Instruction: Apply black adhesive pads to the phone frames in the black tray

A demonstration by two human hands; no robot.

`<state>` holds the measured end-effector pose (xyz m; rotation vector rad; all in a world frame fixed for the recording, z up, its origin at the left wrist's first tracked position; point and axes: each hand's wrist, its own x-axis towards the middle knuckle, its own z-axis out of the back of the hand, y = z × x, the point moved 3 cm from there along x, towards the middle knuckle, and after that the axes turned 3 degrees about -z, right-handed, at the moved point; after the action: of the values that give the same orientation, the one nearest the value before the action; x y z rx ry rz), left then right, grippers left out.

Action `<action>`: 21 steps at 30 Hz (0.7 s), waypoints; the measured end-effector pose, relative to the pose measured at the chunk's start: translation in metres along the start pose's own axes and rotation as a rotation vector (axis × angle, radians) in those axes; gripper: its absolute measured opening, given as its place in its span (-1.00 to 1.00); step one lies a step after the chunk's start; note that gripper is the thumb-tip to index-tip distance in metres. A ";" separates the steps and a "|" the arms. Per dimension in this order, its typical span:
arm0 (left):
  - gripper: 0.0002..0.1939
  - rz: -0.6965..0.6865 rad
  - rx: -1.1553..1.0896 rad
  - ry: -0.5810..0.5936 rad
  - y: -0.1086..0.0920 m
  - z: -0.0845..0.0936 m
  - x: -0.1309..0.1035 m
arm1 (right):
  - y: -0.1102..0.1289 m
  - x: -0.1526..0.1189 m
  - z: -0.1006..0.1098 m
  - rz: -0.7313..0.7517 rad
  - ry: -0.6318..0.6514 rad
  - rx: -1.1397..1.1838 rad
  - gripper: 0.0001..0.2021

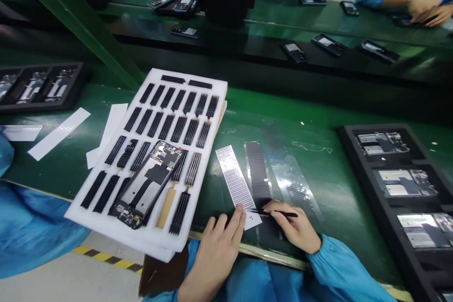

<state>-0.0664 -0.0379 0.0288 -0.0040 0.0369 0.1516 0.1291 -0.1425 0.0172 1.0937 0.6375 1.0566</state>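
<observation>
My left hand (221, 250) lies with fingers spread on the green bench, its index fingertip on the lower end of a white sheet of small black dots (235, 177). Pinched in my right hand (295, 226) are dark tweezers (288, 214), their tips over the lower end of the sheets. Beside the dotted sheet lie a dark strip sheet (260, 170) and a clear dotted film (293, 181). To the left, an open phone body (150, 184) rests tilted on a white foam tray (191, 240) filled with black strips.
A black tray (357, 163) of phone bodies stands at the right, another (67, 104) at the far left. White strips (60, 133) lie left of the foam tray. Phones (327, 43) sit on the dark line beyond, where other people's hands (424, 7) work. A green post (81, 23) slants at upper left.
</observation>
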 end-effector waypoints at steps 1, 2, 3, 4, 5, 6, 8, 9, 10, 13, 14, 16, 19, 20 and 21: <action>-0.43 0.001 -0.002 0.003 0.000 0.001 0.001 | 0.001 0.000 -0.001 0.002 0.006 0.001 -0.78; -0.43 0.002 -0.002 0.001 0.000 0.001 0.001 | 0.002 0.000 -0.002 0.008 0.012 0.002 -0.78; -0.43 0.004 -0.002 -0.005 0.000 0.002 0.002 | 0.003 0.000 -0.003 0.016 0.016 0.005 -0.79; -0.44 0.006 -0.001 -0.014 0.000 0.003 0.002 | 0.003 0.000 -0.004 0.026 0.017 0.007 -0.79; -0.44 0.007 -0.001 -0.023 0.000 0.005 0.002 | 0.003 -0.001 -0.002 0.034 0.012 0.007 -0.79; -0.45 0.009 -0.003 -0.037 0.000 0.007 0.002 | 0.002 -0.002 0.001 0.038 -0.007 -0.001 -0.80; -0.42 0.018 -0.014 -0.064 0.000 0.011 0.001 | -0.003 -0.002 0.016 0.005 -0.099 -0.041 -0.80; -0.40 0.024 -0.023 -0.082 0.000 0.013 0.002 | -0.007 -0.002 0.027 -0.035 -0.176 -0.063 -0.79; -0.36 0.030 -0.032 -0.102 0.000 0.016 0.003 | -0.011 -0.002 0.041 -0.083 -0.274 -0.081 -0.78; -0.30 0.031 -0.046 -0.141 -0.001 0.021 0.019 | -0.025 0.000 0.082 -0.218 -0.542 -0.063 -0.73; -0.30 0.025 -0.042 -0.144 -0.002 0.022 0.028 | -0.028 0.002 0.091 -0.243 -0.578 -0.036 -0.71; -0.32 0.007 -0.027 -0.131 -0.004 0.021 0.050 | -0.032 0.008 0.100 -0.266 -0.548 0.017 -0.66; -0.36 -0.017 -0.008 -0.071 -0.007 0.018 0.085 | -0.036 0.016 0.096 -0.260 -0.437 0.051 -0.63; -0.37 -0.024 -0.005 -0.041 -0.008 0.017 0.095 | -0.037 0.017 0.095 -0.253 -0.418 0.054 -0.62; -0.37 -0.034 -0.003 -0.014 -0.009 0.017 0.103 | -0.038 0.017 0.094 -0.248 -0.409 0.058 -0.62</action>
<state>0.0373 -0.0316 0.0415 -0.0064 0.0222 0.1176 0.2291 -0.1671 0.0171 1.2035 0.4599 0.5808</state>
